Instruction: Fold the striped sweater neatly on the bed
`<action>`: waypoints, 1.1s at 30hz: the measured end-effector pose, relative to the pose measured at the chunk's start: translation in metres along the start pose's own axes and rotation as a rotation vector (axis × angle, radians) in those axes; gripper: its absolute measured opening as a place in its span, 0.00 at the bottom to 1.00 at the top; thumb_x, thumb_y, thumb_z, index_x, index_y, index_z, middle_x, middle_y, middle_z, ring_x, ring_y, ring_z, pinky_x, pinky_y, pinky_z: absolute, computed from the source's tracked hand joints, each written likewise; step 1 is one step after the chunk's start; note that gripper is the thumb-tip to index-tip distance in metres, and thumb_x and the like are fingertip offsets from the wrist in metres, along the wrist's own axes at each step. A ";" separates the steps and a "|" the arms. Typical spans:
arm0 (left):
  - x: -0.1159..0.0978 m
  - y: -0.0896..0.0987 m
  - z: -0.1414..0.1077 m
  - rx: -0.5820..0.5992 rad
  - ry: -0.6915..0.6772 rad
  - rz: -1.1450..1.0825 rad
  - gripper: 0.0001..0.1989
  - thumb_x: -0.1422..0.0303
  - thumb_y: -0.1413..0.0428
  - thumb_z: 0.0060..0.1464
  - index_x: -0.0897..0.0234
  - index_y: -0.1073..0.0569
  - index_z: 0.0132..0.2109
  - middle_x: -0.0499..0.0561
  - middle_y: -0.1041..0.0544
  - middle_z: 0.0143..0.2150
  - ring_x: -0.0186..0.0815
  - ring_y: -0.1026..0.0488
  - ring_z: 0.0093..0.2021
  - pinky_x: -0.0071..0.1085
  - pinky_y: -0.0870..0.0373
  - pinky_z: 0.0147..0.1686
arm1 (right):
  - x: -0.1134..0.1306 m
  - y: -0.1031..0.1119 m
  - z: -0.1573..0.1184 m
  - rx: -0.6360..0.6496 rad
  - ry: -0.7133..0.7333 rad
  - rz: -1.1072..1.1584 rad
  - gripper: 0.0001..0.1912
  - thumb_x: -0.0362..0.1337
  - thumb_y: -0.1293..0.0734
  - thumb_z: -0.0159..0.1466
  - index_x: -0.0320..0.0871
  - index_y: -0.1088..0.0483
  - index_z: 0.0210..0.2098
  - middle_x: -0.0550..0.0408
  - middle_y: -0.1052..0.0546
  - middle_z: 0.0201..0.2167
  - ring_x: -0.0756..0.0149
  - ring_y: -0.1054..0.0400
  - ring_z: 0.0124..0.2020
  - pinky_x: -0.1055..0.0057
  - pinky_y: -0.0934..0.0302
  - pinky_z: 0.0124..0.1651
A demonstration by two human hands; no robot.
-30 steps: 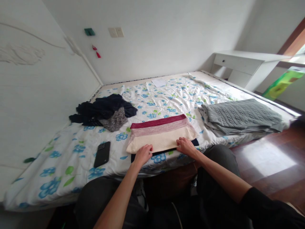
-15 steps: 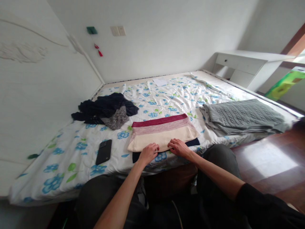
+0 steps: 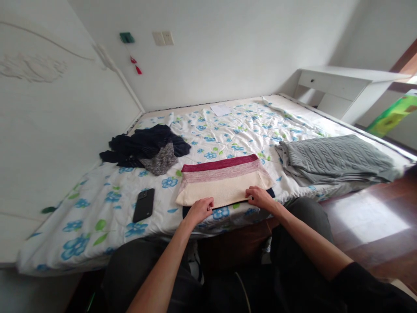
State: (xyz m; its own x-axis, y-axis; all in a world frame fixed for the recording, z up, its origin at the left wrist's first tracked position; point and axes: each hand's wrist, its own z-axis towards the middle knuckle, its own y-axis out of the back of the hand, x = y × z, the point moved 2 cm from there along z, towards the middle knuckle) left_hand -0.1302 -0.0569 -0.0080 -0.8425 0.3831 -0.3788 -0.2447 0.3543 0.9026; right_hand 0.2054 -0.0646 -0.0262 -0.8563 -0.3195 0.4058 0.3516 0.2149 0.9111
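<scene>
A folded knit sweater [image 3: 224, 184] lies flat on the quilted bed cover [image 3: 97, 213], cream at the near side and pink to deep red at the far side. My left hand [image 3: 199, 211] rests on its near edge, and my right hand [image 3: 260, 198] lies on the same edge further right. Neither hand lifts the knit. A dark navy garment [image 3: 269, 192] shows beneath the sweater at the right corner, and the rest of it is hidden. A black smartphone [image 3: 143, 205] lies on the cover to the left of my left hand.
A heap of dark clothes [image 3: 146, 148] lies on the bed at the far left. A folded grey cable-knit garment [image 3: 335, 158] lies to the right. A sheet of paper [image 3: 220, 109] lies near the far edge, with a white desk [image 3: 339, 82] beyond the bed's right corner.
My hands moved towards each other along the sweater's near edge, then spread apart again. The right hand now sits furthest out. The sweater lies in about the same place.
</scene>
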 end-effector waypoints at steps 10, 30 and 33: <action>0.003 0.006 0.004 0.010 0.012 0.016 0.08 0.75 0.40 0.57 0.57 0.21 0.42 0.48 0.16 0.38 0.40 0.20 0.40 0.32 0.37 0.39 | 0.002 0.004 -0.001 -0.036 0.056 0.068 0.12 0.29 0.27 0.66 0.43 0.15 0.48 0.50 0.15 0.47 0.58 0.21 0.49 0.70 0.34 0.53; -0.013 0.016 0.012 0.116 0.183 0.079 0.06 0.61 0.34 0.68 0.56 0.20 0.47 0.51 0.11 0.46 0.43 0.16 0.49 0.32 0.33 0.43 | -0.001 0.009 0.010 0.069 -0.140 -0.057 0.08 0.42 0.22 0.70 0.45 0.13 0.43 0.47 0.13 0.45 0.50 0.21 0.54 0.65 0.35 0.56; -0.017 0.018 0.012 0.119 0.165 0.093 0.07 0.63 0.35 0.68 0.55 0.20 0.51 0.50 0.12 0.47 0.44 0.16 0.49 0.32 0.32 0.44 | -0.003 0.004 0.013 0.064 -0.029 -0.025 0.07 0.37 0.25 0.69 0.45 0.13 0.44 0.48 0.14 0.45 0.50 0.22 0.54 0.63 0.34 0.59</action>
State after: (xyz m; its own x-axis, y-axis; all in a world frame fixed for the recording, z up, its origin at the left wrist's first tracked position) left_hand -0.1147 -0.0462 0.0120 -0.9283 0.2779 -0.2472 -0.1116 0.4259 0.8979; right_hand 0.2044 -0.0508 -0.0246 -0.8755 -0.2989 0.3796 0.3056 0.2658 0.9143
